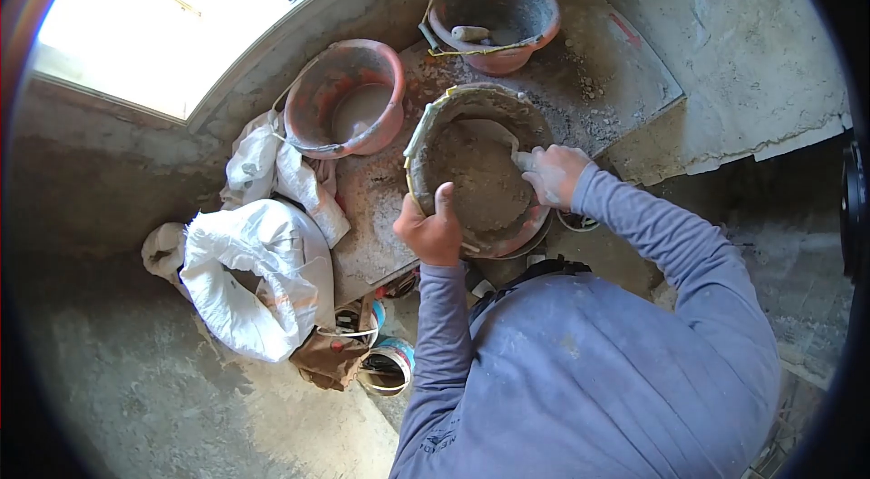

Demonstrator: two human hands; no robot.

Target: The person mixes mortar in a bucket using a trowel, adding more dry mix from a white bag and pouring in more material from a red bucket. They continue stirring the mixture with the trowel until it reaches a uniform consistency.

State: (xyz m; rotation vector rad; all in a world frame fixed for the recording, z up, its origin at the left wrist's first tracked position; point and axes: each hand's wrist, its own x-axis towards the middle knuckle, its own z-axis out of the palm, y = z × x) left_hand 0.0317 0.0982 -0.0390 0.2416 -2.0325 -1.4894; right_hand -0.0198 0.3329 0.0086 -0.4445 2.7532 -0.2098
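Gripping a bucket point(494, 98) of brownish mix point(480, 184) with the left hand point(430, 227), pinching its near-left rim between thumb and fingers, with the mix just inside that grip. Curling the right hand point(556, 176) around a pale thing point(522, 159) at the bucket's right edge, can't really tell what.

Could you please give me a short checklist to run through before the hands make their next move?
1. Round, mortar-crusted basin held at its rim: ok, the left hand grips it.
2. Its base fully supported: cannot tell, underside hidden.
3. Pale hand tool in the right hand: ok, though mostly hidden.
4. Wet grey-brown mix evenly smooth on top: not ok, part looks grainy.
5. Rear round reddish plastic basin empty: not ok, a pale object lies inside.
6. White woven sack clear of both hands: ok.
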